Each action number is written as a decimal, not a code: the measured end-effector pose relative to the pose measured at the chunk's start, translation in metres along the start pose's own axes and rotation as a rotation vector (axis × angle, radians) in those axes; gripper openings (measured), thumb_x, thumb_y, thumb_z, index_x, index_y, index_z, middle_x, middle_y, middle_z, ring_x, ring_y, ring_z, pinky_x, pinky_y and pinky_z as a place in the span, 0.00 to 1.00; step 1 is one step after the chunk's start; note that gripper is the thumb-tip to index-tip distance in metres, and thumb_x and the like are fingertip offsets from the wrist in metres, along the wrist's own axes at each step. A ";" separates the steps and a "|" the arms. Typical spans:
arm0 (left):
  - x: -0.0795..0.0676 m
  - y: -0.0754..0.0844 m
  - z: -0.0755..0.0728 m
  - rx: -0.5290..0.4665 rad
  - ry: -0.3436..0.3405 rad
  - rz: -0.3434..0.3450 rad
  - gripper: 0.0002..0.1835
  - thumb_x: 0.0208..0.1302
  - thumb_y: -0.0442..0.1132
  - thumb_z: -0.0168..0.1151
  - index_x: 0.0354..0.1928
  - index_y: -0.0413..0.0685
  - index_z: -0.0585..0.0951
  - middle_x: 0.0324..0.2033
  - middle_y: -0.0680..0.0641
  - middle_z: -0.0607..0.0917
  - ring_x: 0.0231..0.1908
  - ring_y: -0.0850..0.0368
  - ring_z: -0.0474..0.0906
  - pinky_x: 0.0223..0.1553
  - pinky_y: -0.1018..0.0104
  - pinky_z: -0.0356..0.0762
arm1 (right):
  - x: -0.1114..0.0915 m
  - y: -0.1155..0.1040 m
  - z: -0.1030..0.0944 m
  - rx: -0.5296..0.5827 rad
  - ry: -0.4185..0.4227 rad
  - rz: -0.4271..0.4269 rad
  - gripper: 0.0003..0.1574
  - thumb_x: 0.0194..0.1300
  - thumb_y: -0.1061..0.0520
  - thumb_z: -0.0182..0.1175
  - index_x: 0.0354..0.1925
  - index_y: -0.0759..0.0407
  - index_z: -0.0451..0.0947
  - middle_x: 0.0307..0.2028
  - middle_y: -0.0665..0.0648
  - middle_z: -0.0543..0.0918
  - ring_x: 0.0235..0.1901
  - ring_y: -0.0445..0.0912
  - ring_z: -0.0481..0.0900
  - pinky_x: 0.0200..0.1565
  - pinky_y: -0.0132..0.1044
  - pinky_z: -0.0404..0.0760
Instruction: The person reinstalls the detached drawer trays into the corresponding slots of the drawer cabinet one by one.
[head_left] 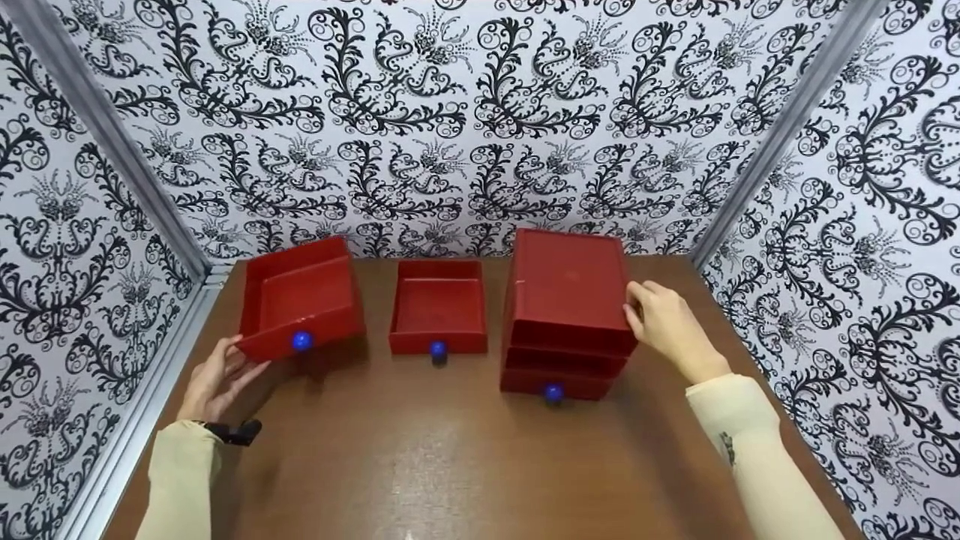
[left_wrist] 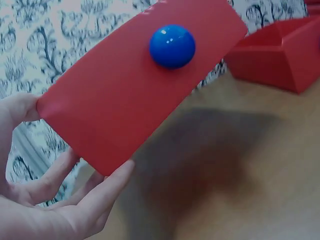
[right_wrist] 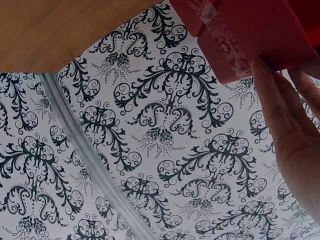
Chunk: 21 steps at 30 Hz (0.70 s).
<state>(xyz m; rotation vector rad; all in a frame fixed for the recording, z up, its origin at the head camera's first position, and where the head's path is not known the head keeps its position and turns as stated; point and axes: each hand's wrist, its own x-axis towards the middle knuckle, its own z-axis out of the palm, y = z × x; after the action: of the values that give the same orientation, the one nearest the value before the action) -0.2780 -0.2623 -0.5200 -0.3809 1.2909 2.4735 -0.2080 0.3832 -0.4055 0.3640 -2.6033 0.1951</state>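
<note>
On the left, a red drawer (head_left: 296,300) with a blue knob (left_wrist: 172,46) is held tilted above the table. My left hand (head_left: 217,379) grips its near left corner, with thumb at the upper edge and fingers underneath in the left wrist view. At the right stands a red drawer cabinet (head_left: 571,277). Its two upper slots are without drawers, and a drawer with a blue knob (head_left: 553,392) fills the bottom one. My right hand (head_left: 667,322) holds the cabinet's right side near the top front corner, its fingers against the side wall in the right wrist view.
Between the held drawer and the cabinet, a second red drawer (head_left: 439,306) lies on the brown table (head_left: 420,457), its blue knob facing me. Patterned walls (head_left: 435,112) enclose the table at the back and both sides, with metal posts (head_left: 787,112) at the corners.
</note>
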 end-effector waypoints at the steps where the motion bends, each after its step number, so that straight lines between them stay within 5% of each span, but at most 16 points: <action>1: -0.002 0.001 0.002 -0.002 -0.018 0.005 0.08 0.64 0.44 0.54 0.33 0.54 0.82 0.34 0.52 0.87 0.40 0.56 0.83 0.52 0.62 0.79 | 0.000 0.000 0.000 0.001 0.001 -0.001 0.06 0.54 0.62 0.60 0.26 0.59 0.70 0.23 0.56 0.73 0.22 0.50 0.72 0.27 0.43 0.77; 9: -0.016 -0.001 0.022 0.041 -0.164 0.021 0.10 0.67 0.44 0.50 0.39 0.52 0.81 0.40 0.50 0.86 0.45 0.54 0.82 0.54 0.58 0.77 | 0.002 0.000 0.001 -0.003 0.006 -0.003 0.07 0.53 0.62 0.60 0.26 0.60 0.70 0.23 0.58 0.74 0.23 0.52 0.74 0.27 0.44 0.77; 21: -0.034 -0.029 0.031 0.177 -0.259 -0.021 0.13 0.70 0.44 0.44 0.40 0.53 0.79 0.42 0.51 0.86 0.46 0.55 0.82 0.55 0.59 0.77 | 0.001 0.000 0.001 0.005 -0.007 0.006 0.06 0.54 0.62 0.60 0.27 0.61 0.71 0.24 0.58 0.75 0.25 0.53 0.76 0.28 0.45 0.79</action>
<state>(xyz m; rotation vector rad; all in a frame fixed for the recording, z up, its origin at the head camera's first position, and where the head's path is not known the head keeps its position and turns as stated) -0.2378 -0.2268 -0.5109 -0.0289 1.3717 2.2770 -0.2088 0.3829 -0.4057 0.3596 -2.6114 0.2025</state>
